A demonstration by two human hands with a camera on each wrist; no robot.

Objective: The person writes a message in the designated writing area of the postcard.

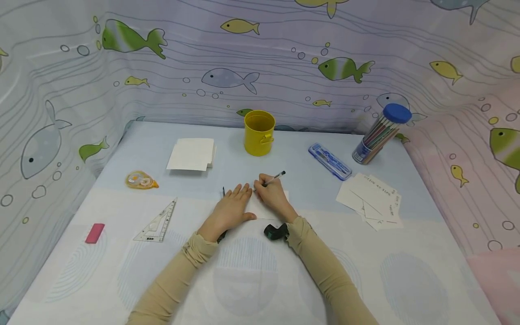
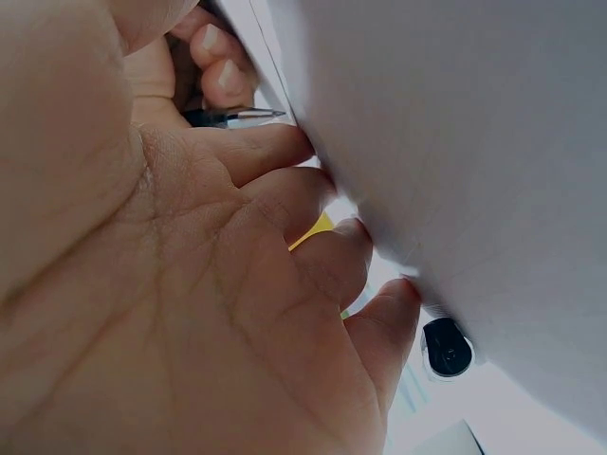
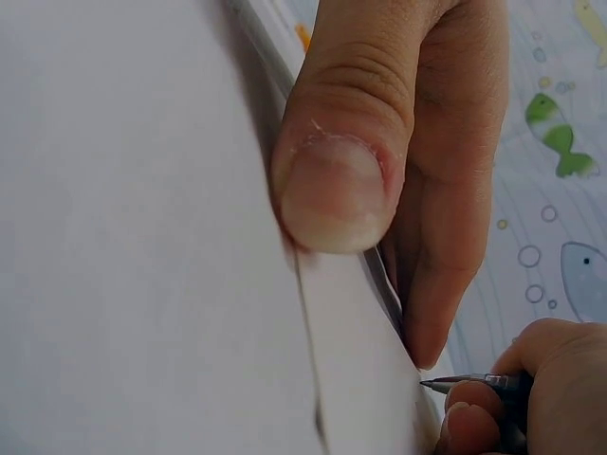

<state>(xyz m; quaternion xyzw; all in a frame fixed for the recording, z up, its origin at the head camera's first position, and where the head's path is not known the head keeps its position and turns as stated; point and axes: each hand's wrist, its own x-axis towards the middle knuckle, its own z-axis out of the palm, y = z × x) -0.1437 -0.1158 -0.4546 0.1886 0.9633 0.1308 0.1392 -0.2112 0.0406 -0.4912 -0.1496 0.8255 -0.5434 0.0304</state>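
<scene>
A white sheet of paper (image 1: 262,210) lies at the middle of the table between the two hands. My left hand (image 1: 229,210) rests on the paper's left part, fingers extended, with the thumb pointing right. In my right hand (image 1: 271,195) a pen (image 1: 280,174) is pinched, its tip down at the paper close to the left fingertips. The pen's metal tip (image 3: 438,384) shows in the right wrist view. Just left of the left hand lies a thin dark object (image 1: 223,191), mostly hidden; its black rounded end (image 2: 447,347) appears in the left wrist view.
Behind stand a yellow bucket (image 1: 259,140), a stack of blank cards (image 1: 191,154), a blue case (image 1: 330,161) and a blue-lidded pencil jar (image 1: 379,135). Written cards (image 1: 371,198) lie right. Leftward are a correction tape (image 1: 141,180), a set square (image 1: 158,224) and a pink eraser (image 1: 95,233).
</scene>
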